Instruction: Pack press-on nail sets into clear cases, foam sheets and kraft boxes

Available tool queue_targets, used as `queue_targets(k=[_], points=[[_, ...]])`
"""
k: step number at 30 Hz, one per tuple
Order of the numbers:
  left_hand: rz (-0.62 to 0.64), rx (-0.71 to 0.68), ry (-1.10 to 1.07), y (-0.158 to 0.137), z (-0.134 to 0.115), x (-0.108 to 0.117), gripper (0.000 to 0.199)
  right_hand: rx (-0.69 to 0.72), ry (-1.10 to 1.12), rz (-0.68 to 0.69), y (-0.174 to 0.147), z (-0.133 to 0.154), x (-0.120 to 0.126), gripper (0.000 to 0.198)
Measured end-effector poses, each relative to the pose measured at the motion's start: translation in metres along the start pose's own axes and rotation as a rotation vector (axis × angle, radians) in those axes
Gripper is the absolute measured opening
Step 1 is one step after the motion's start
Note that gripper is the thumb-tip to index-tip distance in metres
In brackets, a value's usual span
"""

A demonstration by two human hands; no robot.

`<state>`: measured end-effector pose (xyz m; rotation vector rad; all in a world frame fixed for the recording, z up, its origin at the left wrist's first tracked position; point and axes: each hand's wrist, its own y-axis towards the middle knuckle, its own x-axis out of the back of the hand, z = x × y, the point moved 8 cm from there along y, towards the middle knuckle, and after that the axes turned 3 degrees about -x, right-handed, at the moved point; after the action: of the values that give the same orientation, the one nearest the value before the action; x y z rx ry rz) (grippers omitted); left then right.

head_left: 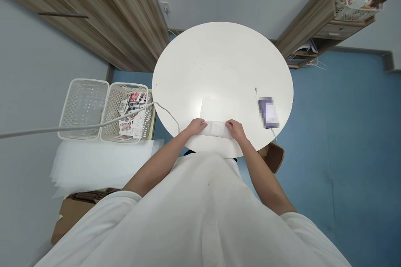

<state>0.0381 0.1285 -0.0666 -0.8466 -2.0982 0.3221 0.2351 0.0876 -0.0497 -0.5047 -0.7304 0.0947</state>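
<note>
A thin white translucent sheet (216,129), apparently folded into a strip at the near side, lies at the front of the round white table (219,50). My left hand (196,126) pinches the left end of its fold. At the opposite end, the fingers of my right hand (236,129) are closed on the fold's edge. A paler flat part of the sheet seems to reach a little beyond the fold, but its outline is faint against the tabletop.
A blurred purple phone-like object (268,112) lies on the table's right. At left stand a white basket (108,129) of printed cards and a stack of translucent sheets (94,164). A white cable (94,125) crosses the left side. An open cardboard box (273,156) sits below right.
</note>
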Motion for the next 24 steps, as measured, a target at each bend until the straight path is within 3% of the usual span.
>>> queue_targets(k=[4,8,11,15,19,24], points=[[-0.033,0.056,0.111,-0.003,0.001,-0.001,0.021,-0.038,-0.228,-0.13,-0.002,-0.008,0.005,0.02],[-0.205,-0.024,0.212,-0.011,-0.013,0.009,0.032,0.162,-0.379,-0.291,-0.014,0.009,0.006,0.029],[-0.275,-0.24,0.296,-0.021,-0.037,0.011,0.044,0.342,-0.431,-0.226,-0.026,0.027,-0.007,0.035],[-0.146,-0.44,0.379,-0.029,-0.055,-0.008,0.051,0.439,-0.485,-0.08,-0.037,0.035,-0.029,0.028],[-0.108,-0.448,0.408,-0.027,-0.056,-0.017,0.056,0.424,-0.524,-0.054,-0.035,0.031,-0.038,0.043],[-0.101,-0.443,0.403,-0.024,-0.059,-0.013,0.052,0.433,-0.533,-0.046,-0.031,0.034,-0.036,0.041]])
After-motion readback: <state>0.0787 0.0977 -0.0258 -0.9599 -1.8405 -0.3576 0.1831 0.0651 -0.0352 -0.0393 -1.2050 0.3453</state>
